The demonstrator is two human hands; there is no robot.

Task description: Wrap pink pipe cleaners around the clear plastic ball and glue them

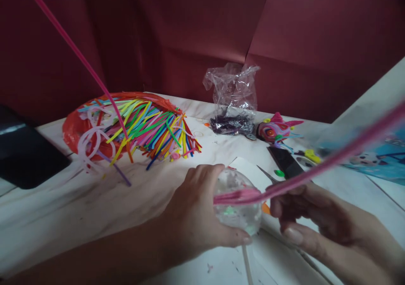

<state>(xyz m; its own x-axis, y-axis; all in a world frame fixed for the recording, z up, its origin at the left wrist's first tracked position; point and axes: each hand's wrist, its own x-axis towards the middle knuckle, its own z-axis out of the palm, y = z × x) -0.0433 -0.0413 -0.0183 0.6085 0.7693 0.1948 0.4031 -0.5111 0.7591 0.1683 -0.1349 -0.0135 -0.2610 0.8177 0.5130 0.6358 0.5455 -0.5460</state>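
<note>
Head: marbled tabletop (76, 209), maroon backdrop (196, 23)

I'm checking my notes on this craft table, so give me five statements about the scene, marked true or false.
1. The left hand grips a clear round object. True.
2. The heap of colourful strips lies to the right of the crinkled bag. False: it lies to the left.
3. A pink strip runs across the clear round object. True.
4. The large black slab is at the picture's right edge. False: it is at the left edge.
5. The backdrop is bright yellow. False: it is dark red.
</note>
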